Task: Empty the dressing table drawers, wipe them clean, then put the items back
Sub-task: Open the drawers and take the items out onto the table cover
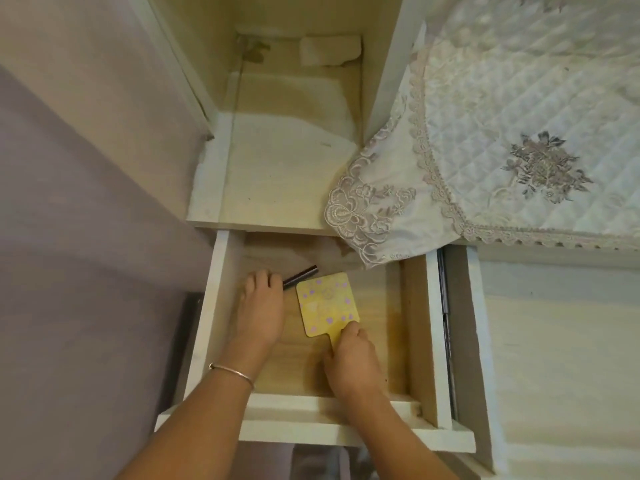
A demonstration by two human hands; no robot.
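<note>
Lace cloth point(367, 209) overhanging drawer point(221, 306), hands inside

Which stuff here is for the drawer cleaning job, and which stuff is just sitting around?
For the job:
- open drawer
- yellow hand mirror with purple dots, held at its handle by the right hand
- dark tube, held by the left hand

Just lying about:
- lace-edged quilted cloth over the tabletop
- white scrap at the back of the shelf above
</note>
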